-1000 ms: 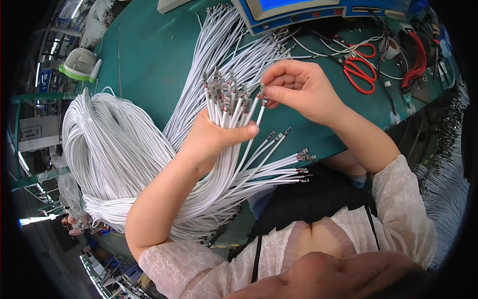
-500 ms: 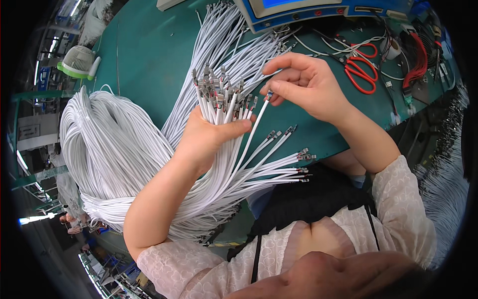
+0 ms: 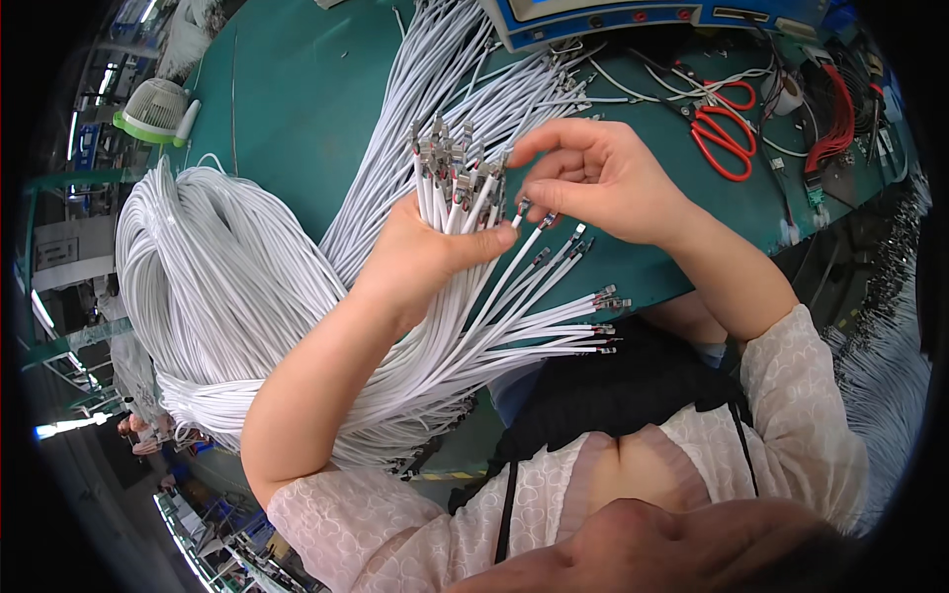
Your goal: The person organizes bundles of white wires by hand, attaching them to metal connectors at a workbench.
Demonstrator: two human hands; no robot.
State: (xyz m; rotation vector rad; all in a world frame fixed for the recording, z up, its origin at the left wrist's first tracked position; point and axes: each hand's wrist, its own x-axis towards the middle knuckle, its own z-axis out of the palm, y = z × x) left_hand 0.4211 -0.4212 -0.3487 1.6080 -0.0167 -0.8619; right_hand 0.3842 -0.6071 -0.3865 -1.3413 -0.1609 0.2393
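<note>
The left grip is clenched round a sheaf of white cables, thumb folded across their front. The sheaf's long axis runs away from the person's body through the fist, and its metal-tipped connectors point forward, slightly fanned, just beyond that grip. Below the fist the cables bend round toward the left forearm.

The right grip sits just right of the connectors, its fingers curled and its thumb and forefinger a little apart — whether it pinches anything I cannot tell. One cable's connector lies right at its thumb, pointing up and to the right. Nearer the body than the right grip, loose cable ends spread out: some slant forward and right, others point almost straight right.

Left of the left grip, a large looped hank of white cable arches on the green tabletop. Beyond the left grip — and leaning away to the right — lies another cable bundle. Red-handled scissors lie to the right grip's right, slightly farther forward.
</note>
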